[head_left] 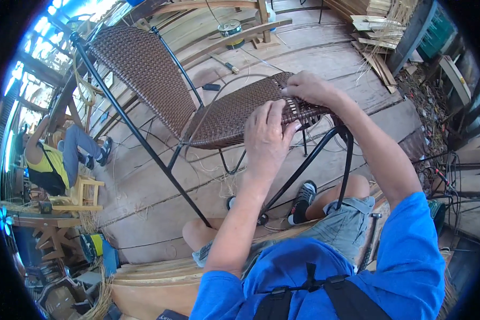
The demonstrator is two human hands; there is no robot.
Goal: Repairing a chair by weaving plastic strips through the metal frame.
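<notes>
Brown woven-strand seat (224,114) on black tubular metal frame (168,170), centre; edge weaving at seat's right end seemingly in hand; left hand (266,133) at near edge, fingers close together, thumb apart, grip unclear; right hand (312,89) at far edge, fingers curled, cannot tell whether pinching; next move likely calls for even strand tension

The curved brown backrest (144,74) and the flat brown seat (224,114) look woven from narrow strands, with a ribbed surface and a slight gloss. The dark tubular chair frame (168,169) seems to be metal, smooth and rather shiny. The grey-brown plank floor (144,194) is wood, matt and worn. The bright blue shirt (410,250) is matt cloth; the grey-blue shorts (333,229) are wrinkled cloth.
</notes>
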